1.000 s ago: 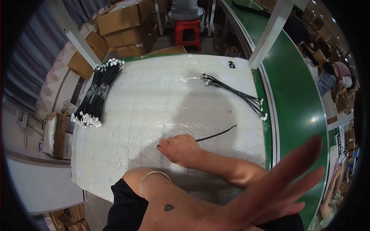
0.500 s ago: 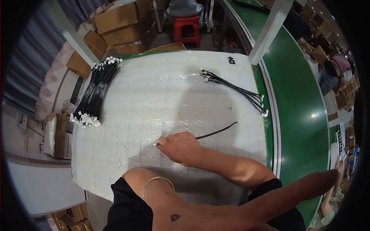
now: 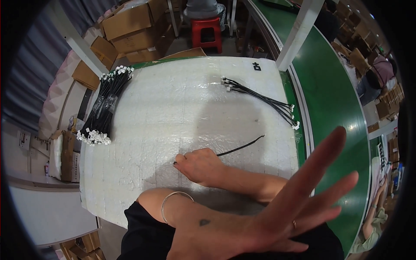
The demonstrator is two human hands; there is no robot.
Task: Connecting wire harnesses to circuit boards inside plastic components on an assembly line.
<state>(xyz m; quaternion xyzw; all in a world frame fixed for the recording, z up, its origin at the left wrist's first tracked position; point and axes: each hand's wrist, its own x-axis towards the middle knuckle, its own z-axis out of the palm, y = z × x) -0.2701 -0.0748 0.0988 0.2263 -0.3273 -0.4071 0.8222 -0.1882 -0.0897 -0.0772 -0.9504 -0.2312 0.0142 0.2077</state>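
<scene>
My right hand [image 3: 200, 167] is closed around a black cable [image 3: 239, 151], low over the white work surface. The cable's longer end runs out to the right of the fist, and a short tip shows by the fingertips on the left. Raised close to the camera, my left hand [image 3: 277, 216] crosses in front of my right forearm with its fingers spread and nothing in them. Several black cables with white connectors [image 3: 262, 99] lie loosely together at the far right. At the left lies a thick bundle of similar cables [image 3: 105, 104], taped around its middle.
The work surface [image 3: 156, 99] has a clear plastic covering. Along its right side runs a green conveyor belt [image 3: 323, 91], with a white post [image 3: 299, 37] beside it. Cardboard boxes [image 3: 132, 28] are stacked behind, near a red stool [image 3: 206, 34] with a person on it.
My left hand's fingers have spread apart and swung upward at the right. My right hand keeps its hold on the cable. The whole view has shifted slightly.
</scene>
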